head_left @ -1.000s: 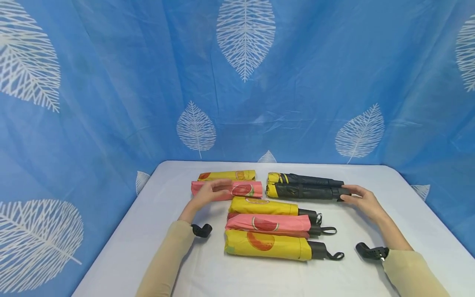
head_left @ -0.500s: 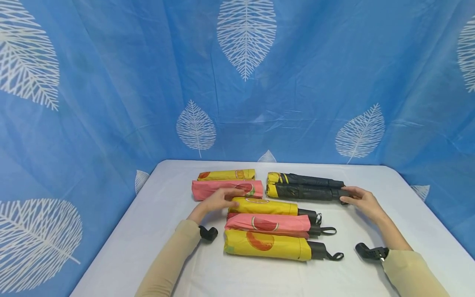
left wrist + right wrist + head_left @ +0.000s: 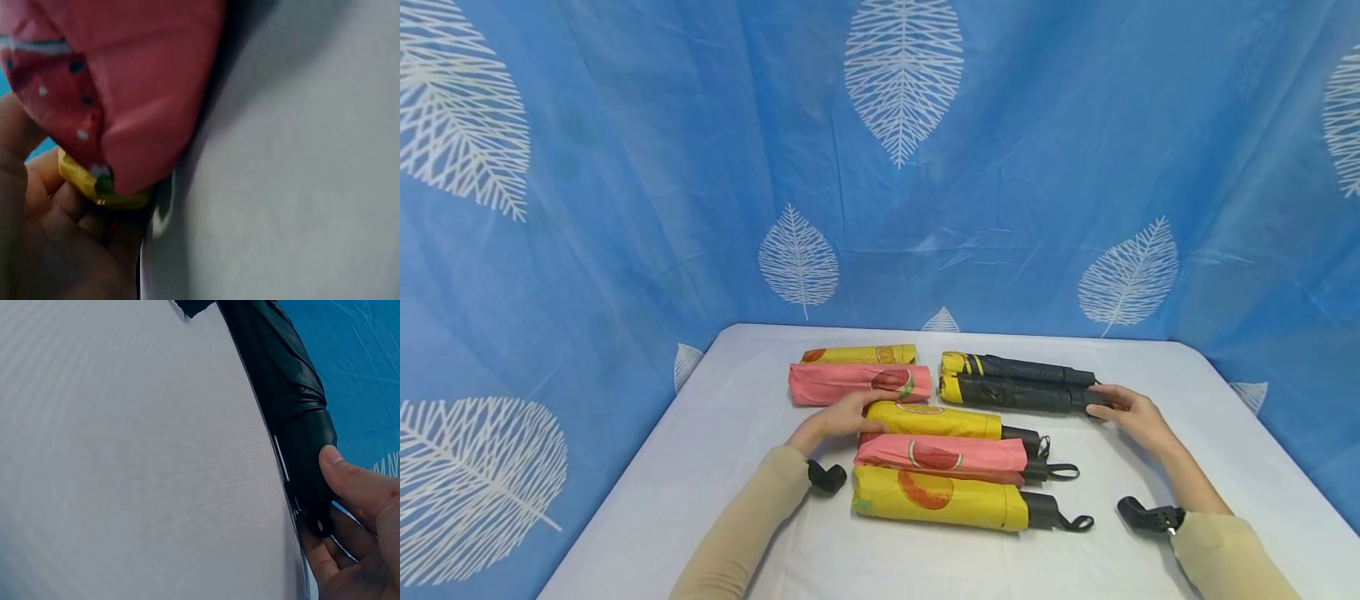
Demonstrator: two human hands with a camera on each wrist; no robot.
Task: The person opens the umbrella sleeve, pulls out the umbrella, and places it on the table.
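My left hand (image 3: 842, 417) holds the left end of a folded yellow umbrella (image 3: 955, 421) with an orange-slice print. In the left wrist view, my fingers lie around its yellow end (image 3: 81, 178), partly hidden behind a pink watermelon-print umbrella (image 3: 150, 81). At the back right lie two black umbrellas with yellow ends. My right hand (image 3: 1138, 417) grips the handle of the nearer black umbrella (image 3: 1015, 393). The right wrist view has my thumb on top of that black handle (image 3: 306, 447) and my fingers beneath and behind its end.
Nearest me lie a pink umbrella (image 3: 940, 454) and a yellow umbrella (image 3: 940, 497), their strap loops to the right. Another pink umbrella (image 3: 838, 385) and a yellow one (image 3: 857, 355) sit at the back left. A blue leaf-print curtain (image 3: 1015, 167) hangs behind the white table (image 3: 647, 500).
My left hand has moved right and nearer, from over the back pink umbrella to the middle yellow umbrella's end. My right hand stays at the black handle, shifting slightly nearer with it.
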